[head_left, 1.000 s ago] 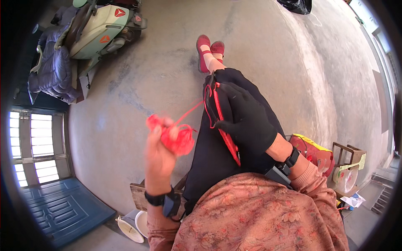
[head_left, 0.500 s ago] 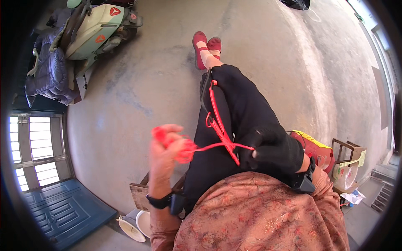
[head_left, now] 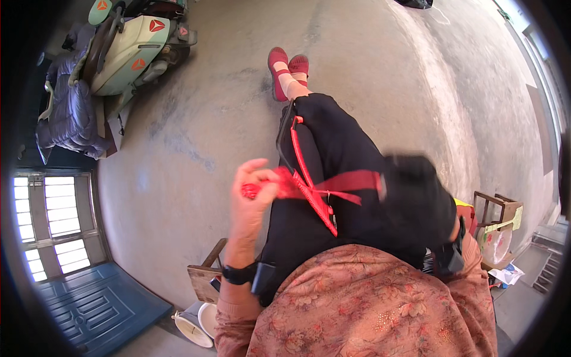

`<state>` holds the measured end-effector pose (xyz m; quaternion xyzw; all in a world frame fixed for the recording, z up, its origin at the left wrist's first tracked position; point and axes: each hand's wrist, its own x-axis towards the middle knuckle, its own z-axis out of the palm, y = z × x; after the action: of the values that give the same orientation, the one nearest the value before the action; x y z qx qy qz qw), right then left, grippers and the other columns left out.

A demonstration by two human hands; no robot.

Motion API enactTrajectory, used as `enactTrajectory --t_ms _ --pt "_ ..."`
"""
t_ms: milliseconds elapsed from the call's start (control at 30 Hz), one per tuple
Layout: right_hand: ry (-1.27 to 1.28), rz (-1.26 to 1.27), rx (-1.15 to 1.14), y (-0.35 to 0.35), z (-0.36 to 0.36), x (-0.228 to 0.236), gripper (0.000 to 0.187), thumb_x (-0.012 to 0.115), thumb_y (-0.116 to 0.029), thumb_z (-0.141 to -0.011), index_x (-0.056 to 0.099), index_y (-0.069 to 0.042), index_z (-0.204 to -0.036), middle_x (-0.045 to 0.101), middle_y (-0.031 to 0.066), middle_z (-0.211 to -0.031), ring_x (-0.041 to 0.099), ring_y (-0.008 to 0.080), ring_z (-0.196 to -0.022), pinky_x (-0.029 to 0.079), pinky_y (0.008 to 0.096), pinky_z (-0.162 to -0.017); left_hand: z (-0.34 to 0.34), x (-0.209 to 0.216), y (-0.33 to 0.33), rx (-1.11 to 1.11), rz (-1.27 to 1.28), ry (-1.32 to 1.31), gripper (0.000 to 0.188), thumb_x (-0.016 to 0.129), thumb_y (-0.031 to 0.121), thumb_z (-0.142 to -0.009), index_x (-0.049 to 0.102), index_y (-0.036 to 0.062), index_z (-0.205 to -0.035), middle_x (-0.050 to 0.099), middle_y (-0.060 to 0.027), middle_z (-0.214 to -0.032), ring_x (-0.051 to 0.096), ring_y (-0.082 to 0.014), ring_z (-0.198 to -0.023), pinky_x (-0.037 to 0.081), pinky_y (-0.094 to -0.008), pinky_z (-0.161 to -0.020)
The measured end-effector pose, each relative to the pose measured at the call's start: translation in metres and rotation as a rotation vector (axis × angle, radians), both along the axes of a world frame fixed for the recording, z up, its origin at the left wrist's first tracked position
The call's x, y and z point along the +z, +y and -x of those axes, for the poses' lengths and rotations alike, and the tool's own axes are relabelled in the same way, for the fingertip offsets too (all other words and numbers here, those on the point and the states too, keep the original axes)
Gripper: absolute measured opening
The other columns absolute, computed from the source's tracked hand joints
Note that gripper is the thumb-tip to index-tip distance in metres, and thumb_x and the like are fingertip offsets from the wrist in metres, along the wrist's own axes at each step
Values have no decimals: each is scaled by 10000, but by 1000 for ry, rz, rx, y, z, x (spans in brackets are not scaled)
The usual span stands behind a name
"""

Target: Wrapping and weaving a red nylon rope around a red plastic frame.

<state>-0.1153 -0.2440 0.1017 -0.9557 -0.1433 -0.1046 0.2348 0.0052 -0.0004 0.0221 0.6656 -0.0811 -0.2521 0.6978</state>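
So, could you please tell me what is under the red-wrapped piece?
Black trousers show beneath the red-wrapped piece; whatever lies directly under its red edges is hidden.

One bare hand (head_left: 250, 205), one gloved hand (head_left: 416, 196), one ball of red yarn (head_left: 285, 185) and one red-and-black strip (head_left: 299, 153) show. There are two red shoes (head_left: 277, 58), two wristbands (head_left: 238, 274), one scooter (head_left: 131, 50) and one black bag (head_left: 414, 3).

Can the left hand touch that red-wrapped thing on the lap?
Probably yes: the left hand is close beside the red-wrapped thing, and only red yarn seems in between. It's holding that yarn, though, so grabbing may be awkward.
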Motion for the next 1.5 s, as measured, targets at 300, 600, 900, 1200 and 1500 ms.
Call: enactTrajectory --t_ms 300,600,900,1200,1500 --pt "274 -506 -192 34 -65 -101 299 640 -140 -806 605 -80 -1096 648 132 -901 639 310 -807 513 377 -710 -19 -27 11 -80 -491 -353 418 532 -101 -782 494 -13 -1189 584 -132 -1133 617 -204 -1006 517 -288 -832" --pt "317 -459 -129 49 -79 -110 352 668 -188 -810 603 -135 -1152 650 121 -917 639 304 -854 516 381 -721 -16 -31 -7 -165 -42 76 608 419 -165 -714 413 -40 -1309 507 -146 -1255 548 -215 -1128 493 -313 -912" --pt "574 -1124 -371 18 -58 -99 274 686 -136 -816 646 -40 -1069 678 82 -984 644 143 -852 509 285 -734 -5 10 10 -119 49 198 463 519 11 -852 426 -26 -1304 419 -214 -1378 541 -259 -1160 526 -341 -854" --pt "562 -1814 22 17 16 -27 504 663 -342 -857 525 3 -1197 635 118 -912 615 210 -790 495 335 -743 16 27 -20 -220 757 638 450 592 420 -883 533 44 -1124 477 -156 -1313 549 -242 -1109 527 -303 -649" --pt "728 -1383 -348 35 -27 -88 305 547 -327 -945 586 -27 -986 585 2 -808 535 68 -695 446 229 -609 50 4 58 -61 855 900 380 503 284 -965 482 -23 -1188 372 1 -557 351 -101 -476 326 -233 -441"
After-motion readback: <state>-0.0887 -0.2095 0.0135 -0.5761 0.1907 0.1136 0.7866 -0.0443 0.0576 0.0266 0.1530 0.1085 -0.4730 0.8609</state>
